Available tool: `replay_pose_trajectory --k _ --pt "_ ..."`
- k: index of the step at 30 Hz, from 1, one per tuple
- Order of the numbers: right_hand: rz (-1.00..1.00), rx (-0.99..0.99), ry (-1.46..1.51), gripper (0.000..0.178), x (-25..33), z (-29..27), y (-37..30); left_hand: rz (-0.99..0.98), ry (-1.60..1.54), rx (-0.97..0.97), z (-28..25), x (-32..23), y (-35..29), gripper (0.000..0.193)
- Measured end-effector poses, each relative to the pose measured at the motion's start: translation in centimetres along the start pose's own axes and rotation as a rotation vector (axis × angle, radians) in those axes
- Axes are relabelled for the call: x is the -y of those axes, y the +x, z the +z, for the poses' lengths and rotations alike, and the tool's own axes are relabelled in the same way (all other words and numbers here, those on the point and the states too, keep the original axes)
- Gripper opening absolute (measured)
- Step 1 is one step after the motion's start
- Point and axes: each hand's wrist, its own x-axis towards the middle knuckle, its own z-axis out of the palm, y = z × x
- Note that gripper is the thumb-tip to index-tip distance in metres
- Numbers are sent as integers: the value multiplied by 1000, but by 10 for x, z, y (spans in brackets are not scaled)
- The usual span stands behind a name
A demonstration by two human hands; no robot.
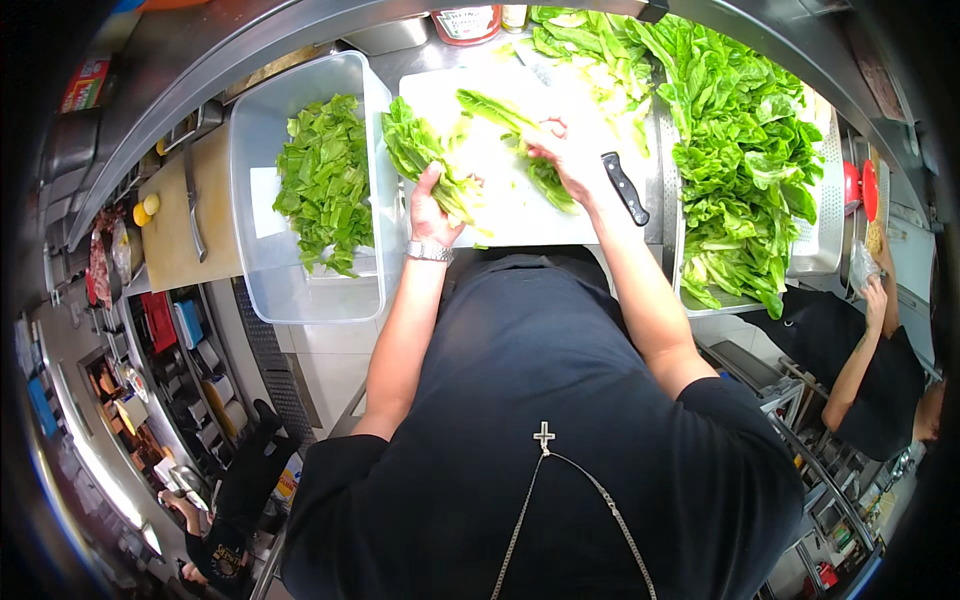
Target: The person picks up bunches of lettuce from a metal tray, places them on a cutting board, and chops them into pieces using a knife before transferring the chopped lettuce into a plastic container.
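Bunched romaine lettuce leaves (pixel 408 140) are gripped in my left hand (pixel 432 208), above the left side of a white cutting board (pixel 500 225). My right hand (pixel 568 165) pinches the pale end of a single lettuce leaf (pixel 492 108) over the middle of the board. Below its fingers lies another leaf (pixel 550 185). Just right of that hand is a knife with a black handle (pixel 625 188); glare washes out much of its blade. Cut lettuce (pixel 325 180) lies in a clear plastic tub (pixel 305 295) to the left.
Whole lettuce (pixel 740 150) is heaped in a metal tray on the right, with more leaves (pixel 590 45) behind the board. A wooden board (pixel 165 215) bears another knife (pixel 192 205) at far left. Co-workers stand at right (pixel 850 350) and lower left (pixel 235 500).
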Motion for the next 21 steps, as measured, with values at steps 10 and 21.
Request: replay_pose_trajectory --k 10,21 --pt "35 -158 405 20 22 12 -36 -50 -30 269 10 6 3 58" --pt "-556 134 -757 25 75 57 -60 -34 427 -32 27 -2 -18 49"
